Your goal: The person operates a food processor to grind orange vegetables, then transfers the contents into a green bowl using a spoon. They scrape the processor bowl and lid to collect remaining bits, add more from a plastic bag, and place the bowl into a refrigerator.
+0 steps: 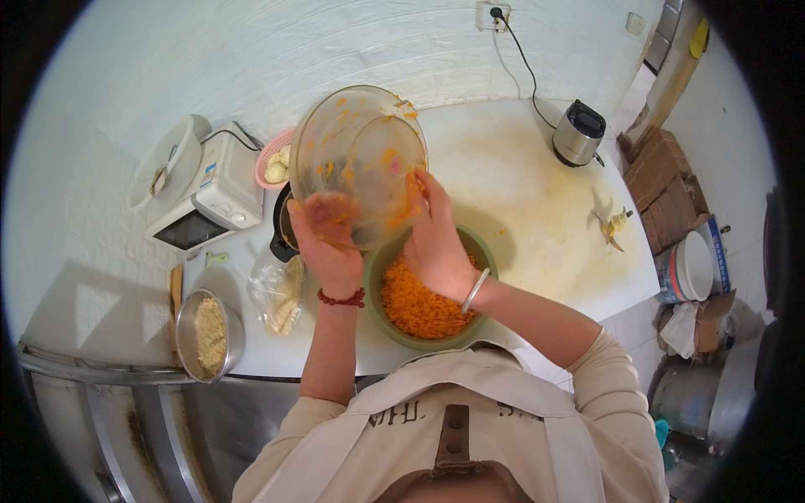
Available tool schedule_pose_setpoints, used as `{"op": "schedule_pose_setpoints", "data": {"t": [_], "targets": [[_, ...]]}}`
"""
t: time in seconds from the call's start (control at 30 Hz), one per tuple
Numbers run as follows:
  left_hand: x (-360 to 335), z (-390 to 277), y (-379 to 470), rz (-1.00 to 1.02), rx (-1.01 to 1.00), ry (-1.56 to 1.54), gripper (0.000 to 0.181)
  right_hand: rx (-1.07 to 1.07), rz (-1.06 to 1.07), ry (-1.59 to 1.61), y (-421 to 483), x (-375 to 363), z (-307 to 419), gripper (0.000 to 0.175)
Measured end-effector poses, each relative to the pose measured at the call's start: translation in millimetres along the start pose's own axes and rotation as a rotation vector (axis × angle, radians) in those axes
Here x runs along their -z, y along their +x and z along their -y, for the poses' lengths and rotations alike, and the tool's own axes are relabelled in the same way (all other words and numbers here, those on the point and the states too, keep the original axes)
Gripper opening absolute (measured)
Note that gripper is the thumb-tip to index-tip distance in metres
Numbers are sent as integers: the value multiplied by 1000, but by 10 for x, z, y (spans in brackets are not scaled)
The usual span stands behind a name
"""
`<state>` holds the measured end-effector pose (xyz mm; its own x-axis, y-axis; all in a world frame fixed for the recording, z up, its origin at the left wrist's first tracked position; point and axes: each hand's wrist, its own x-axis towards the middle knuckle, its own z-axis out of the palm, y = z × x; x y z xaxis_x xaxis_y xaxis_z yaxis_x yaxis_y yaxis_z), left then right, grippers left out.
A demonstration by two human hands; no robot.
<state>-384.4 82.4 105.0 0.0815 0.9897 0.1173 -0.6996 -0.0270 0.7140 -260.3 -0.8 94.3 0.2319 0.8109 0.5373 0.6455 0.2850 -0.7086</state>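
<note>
A clear plastic bowl [352,138], tilted and smeared with orange bits, is held up in front of me. My left hand [330,245] grips its left side; its fingers show blurred through the wall. My right hand [440,245] has its fingers against the bowl's right side, with orange stuff around the fingertips; whether they grip or only touch is unclear. Underneath stands a green basin [377,320] with finely chopped orange food [421,308], likely carrot. The right hand partly covers that food from view.
To the left are a plastic bag of food [280,302], a steel bowl of pale shredded food [210,333], a green peeler [216,258], a dark pot [282,232], a pink basket [272,165] and a white microwave [207,195]. A chopper's motor unit [578,133] and bladed shaft [613,229] are at right.
</note>
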Motion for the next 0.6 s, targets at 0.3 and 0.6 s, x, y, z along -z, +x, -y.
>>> {"op": "schedule_pose_setpoints", "data": {"t": [0.3,0.6], "targets": [[-25,-85,30,-47,103,-42,44,207,79,-242,10,9,-76,62],[-72,-74,34,-97,114,-52,46,-294,2,398,193,97,-463,72]]}}
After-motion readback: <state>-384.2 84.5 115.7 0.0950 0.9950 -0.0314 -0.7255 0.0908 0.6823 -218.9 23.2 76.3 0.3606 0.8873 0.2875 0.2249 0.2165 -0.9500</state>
